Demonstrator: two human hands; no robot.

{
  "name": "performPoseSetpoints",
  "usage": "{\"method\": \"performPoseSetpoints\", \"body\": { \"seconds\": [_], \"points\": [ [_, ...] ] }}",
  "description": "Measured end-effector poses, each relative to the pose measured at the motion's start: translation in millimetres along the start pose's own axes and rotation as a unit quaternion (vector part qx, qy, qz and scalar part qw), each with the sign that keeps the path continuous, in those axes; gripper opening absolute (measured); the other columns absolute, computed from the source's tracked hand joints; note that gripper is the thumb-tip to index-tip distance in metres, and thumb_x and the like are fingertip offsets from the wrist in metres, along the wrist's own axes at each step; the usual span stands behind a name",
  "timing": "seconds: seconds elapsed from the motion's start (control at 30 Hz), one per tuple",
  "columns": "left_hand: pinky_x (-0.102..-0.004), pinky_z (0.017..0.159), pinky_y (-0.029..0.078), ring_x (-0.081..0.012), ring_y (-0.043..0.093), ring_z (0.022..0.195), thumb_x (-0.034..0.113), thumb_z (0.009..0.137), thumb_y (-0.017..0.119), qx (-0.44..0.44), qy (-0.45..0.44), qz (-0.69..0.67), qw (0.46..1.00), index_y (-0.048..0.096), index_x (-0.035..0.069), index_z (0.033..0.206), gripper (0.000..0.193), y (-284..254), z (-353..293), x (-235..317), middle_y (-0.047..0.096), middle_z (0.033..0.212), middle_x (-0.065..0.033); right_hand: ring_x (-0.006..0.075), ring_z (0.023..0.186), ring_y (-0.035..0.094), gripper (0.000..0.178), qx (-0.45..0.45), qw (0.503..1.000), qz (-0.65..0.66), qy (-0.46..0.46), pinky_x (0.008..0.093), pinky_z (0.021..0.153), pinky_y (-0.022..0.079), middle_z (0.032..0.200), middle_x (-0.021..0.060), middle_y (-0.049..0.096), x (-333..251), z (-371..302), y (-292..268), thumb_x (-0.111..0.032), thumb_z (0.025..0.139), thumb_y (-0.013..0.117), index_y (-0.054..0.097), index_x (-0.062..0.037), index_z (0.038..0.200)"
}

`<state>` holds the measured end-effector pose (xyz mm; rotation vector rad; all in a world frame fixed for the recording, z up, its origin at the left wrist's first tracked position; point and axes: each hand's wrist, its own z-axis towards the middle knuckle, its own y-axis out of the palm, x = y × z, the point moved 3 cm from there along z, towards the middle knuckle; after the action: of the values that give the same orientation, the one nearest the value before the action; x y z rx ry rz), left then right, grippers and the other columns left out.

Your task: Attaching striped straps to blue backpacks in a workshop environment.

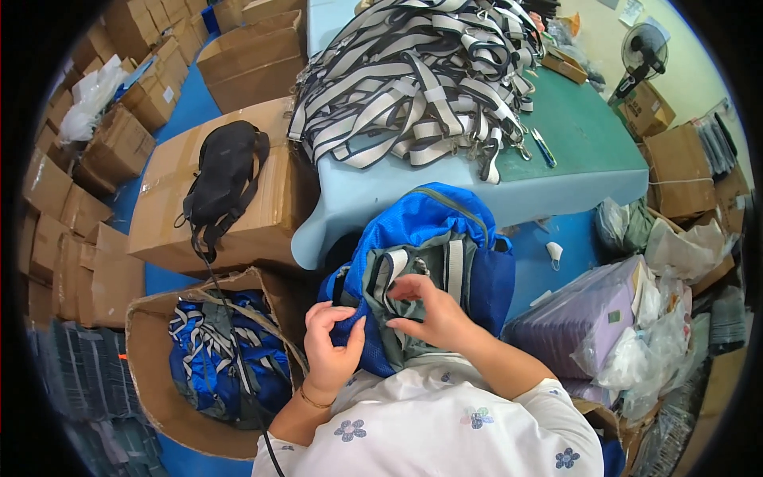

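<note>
**Inspector:** Gripping is confirmed on both sides. Left hand point(331, 343) is closed over the lower left edge of the bright blue nylon backpack with grey lining and grey-and-white webbing straps point(429, 270), fingers curled into the fabric. Right hand point(431, 312) is pinched shut on the grey inner fabric near the bag's middle, just below one of the striped straps.

**Clerk:** Location of the backpack?

**Inspector:** Held upright against the person's lap, in front of the white floral-print shirt point(445, 425), with its top leaning toward the near edge of the pale blue padded worktable point(381, 199). It touches both hands and hangs clear of the floor.

**Clerk:** Surroundings on the table?

**Inspector:** A large heap of grey-and-white webbing straps with metal clips point(421, 75) covers the far left part of the tabletop. A blue-handled pair of snips point(544, 148) lies on the green surface to the right of the heap, apart from it.

**Clerk:** And to the person's left?

**Inspector:** An open brown cardboard carton point(147, 374) holds more folded blue bags point(218, 358). Behind it, a black fabric backpack point(224, 179) rests on a closed cardboard box point(171, 222), its cord trailing down over the carton.

**Clerk:** Right side?

**Inspector:** Clear plastic-wrapped lilac bundles point(580, 318) are stacked near the right elbow, and a black pedestal fan point(645, 54) stands at the far corner.
</note>
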<state>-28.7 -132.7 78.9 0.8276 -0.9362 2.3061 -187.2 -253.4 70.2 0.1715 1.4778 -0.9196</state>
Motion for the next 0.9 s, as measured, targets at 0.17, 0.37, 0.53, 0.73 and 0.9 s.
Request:
{"method": "performPoseSetpoints", "body": {
  "seconds": [0.17, 0.37, 0.53, 0.73, 0.9],
  "points": [
    [-0.0201, 0.068, 0.041, -0.0074, 0.048, 0.070, -0.003, 0.074, 0.075, 0.017, -0.180, -0.110, 0.977, 0.044, 0.003, 0.111, 0.048, -0.9, -3.4, -4.2, 0.048, 0.073, 0.0004, 0.0209, 0.101, 0.059, 0.065, 0.046, 0.975, 0.211, 0.050, 0.0328, 0.088, 0.049, 0.116, 0.0121, 0.055, 26.3, -6.0, 22.9, -0.014, 0.081, 0.075, 0.035, -0.0030, 0.131],
    [-0.0166, 0.060, 0.036, -0.0038, 0.044, 0.065, -0.004, 0.073, 0.076, -0.144, -0.165, -0.289, 0.932, 0.042, 0.005, 0.108, 0.050, -2.8, -1.1, -11.8, 0.050, 0.073, 0.0018, 0.0183, 0.105, 0.056, 0.064, 0.147, 0.957, 0.250, 0.033, 0.0339, 0.090, 0.047, 0.116, 0.0109, 0.053, 27.2, -9.0, 24.9, -0.007, 0.078, 0.074, 0.034, -0.0025, 0.128],
    [-0.0353, 0.066, 0.041, -0.0205, 0.053, 0.060, 0.008, 0.073, 0.073, -0.195, 0.096, -0.022, 0.976, 0.057, 0.007, 0.087, 0.022, 14.3, -3.1, 24.7, 0.052, 0.065, -0.0009, 0.0116, 0.096, 0.052, 0.036, 0.061, 0.924, 0.370, 0.074, 0.0273, 0.086, 0.043, 0.101, 0.0029, 0.052, 41.5, -35.9, -1.8, 0.007, 0.074, 0.055, 0.045, -0.0064, 0.107],
    [-0.0354, 0.076, 0.045, -0.0237, 0.056, 0.076, 0.009, 0.079, 0.061, -0.322, 0.165, 0.042, 0.931, 0.060, 0.003, 0.096, 0.018, 43.0, -35.0, 24.7, 0.057, 0.082, -0.0080, 0.0206, 0.073, 0.056, 0.018, -0.012, 0.994, 0.048, 0.098, 0.0321, 0.061, 0.044, 0.079, 0.0090, 0.052, 67.0, -83.8, -49.0, -0.002, 0.068, 0.057, 0.059, -0.0006, 0.086],
    [-0.0395, 0.085, 0.049, -0.0334, 0.056, 0.097, 0.014, 0.074, 0.073, -0.220, 0.043, 0.077, 0.972, 0.060, -0.003, 0.103, 0.036, 24.8, -13.1, 23.5, 0.059, 0.101, -0.0153, 0.0320, 0.077, 0.057, 0.021, -0.085, 0.977, -0.192, 0.037, 0.0414, 0.063, 0.047, 0.081, 0.0128, 0.056, 58.3, -112.0, -61.5, -0.007, 0.065, 0.060, 0.063, -0.0034, 0.085]
  ]
}}
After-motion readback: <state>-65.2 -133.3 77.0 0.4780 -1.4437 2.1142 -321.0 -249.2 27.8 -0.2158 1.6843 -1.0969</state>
